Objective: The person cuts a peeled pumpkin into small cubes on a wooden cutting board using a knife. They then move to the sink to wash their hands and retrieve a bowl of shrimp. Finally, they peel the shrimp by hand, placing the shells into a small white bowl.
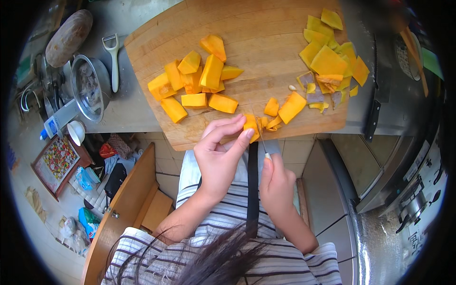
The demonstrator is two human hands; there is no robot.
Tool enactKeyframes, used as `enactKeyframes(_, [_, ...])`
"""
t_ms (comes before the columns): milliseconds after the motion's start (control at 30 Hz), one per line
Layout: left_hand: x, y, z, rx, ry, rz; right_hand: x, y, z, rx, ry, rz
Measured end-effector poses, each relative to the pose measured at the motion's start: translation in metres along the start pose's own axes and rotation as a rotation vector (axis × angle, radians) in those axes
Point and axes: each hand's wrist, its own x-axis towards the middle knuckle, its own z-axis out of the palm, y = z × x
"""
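Observation:
My left hand pinches an orange pumpkin piece above the near edge of a wooden cutting board. My right hand grips a small knife by its pale handle, the blade against the right side of that piece. Thin trimmings lie just right of the blade, beside a small chunk and a larger one. Several cut pumpkin chunks are grouped at the board's left. Flat pumpkin peels are heaped at its right, with a seed nearby.
Left of the board lie a white-handled peeler, a metal bowl with scraps and a long brown vegetable. A black-handled serrated knife rests along the right side. A wooden door stands open at lower left.

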Motion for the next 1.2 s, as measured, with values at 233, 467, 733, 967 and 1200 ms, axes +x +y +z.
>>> enactKeyframes(233, [0.0, 0.004, 0.001, -0.054, 0.004, -0.04, 0.0, 0.003, 0.003, -0.015, -0.006, 0.018])
enactKeyframes(467, [0.001, 0.006, 0.001, -0.094, -0.007, -0.079, 0.001, 0.008, 0.003, 0.027, -0.022, 0.044])
enactKeyframes(733, [0.0, 0.004, -0.001, -0.09, -0.012, -0.071, -0.001, 0.0, -0.005, 0.093, -0.003, 0.06])
enactKeyframes(967, [0.0, 0.002, -0.003, -0.103, -0.008, -0.073, -0.003, -0.006, -0.011, 0.07, -0.028, 0.043])
enactKeyframes(1200, [0.0, 0.001, -0.003, -0.072, -0.013, -0.065, 0.003, -0.006, -0.008, 0.047, -0.063, 0.047])
